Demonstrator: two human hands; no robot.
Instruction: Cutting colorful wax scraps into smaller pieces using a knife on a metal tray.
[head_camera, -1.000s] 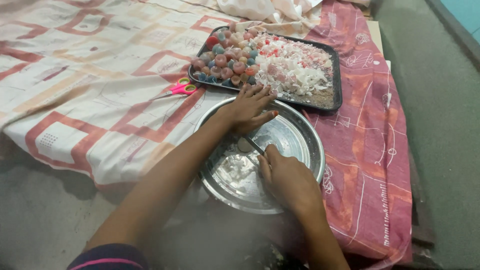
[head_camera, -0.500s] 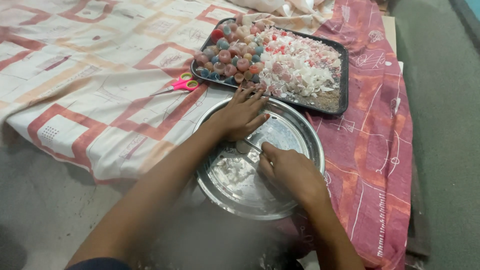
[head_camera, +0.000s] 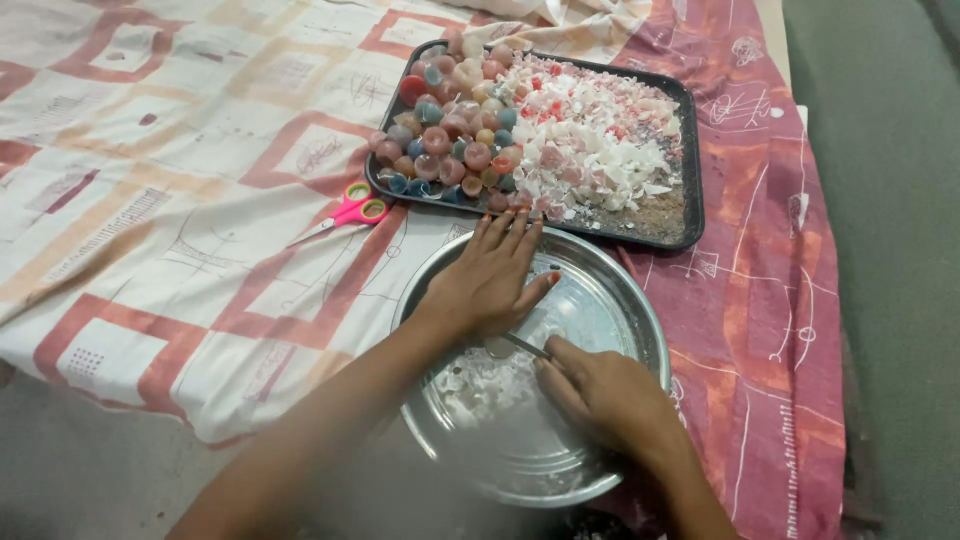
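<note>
Left hand (head_camera: 490, 285) splayed flat, steadying round steel tray (head_camera: 640, 330). Right hand (head_camera: 605, 390) closed on thin metal tool (head_camera: 523, 346), just beside white scrapings (head_camera: 480, 385). Best scraped shallow, tray pinned firmly.

Soft, even indoor light falls over the scene, fairly bright, with no hard shadows. The steel plate (head_camera: 600, 330) catches a pale glare across its right half, and a faint shade sits under the left hand (head_camera: 488, 282). The dark tray (head_camera: 690, 160) and pink scissors (head_camera: 350, 212) read sharp. The near forearms go hazy and smeared at the bottom edge, and the lower left corner dims to grey.
</note>
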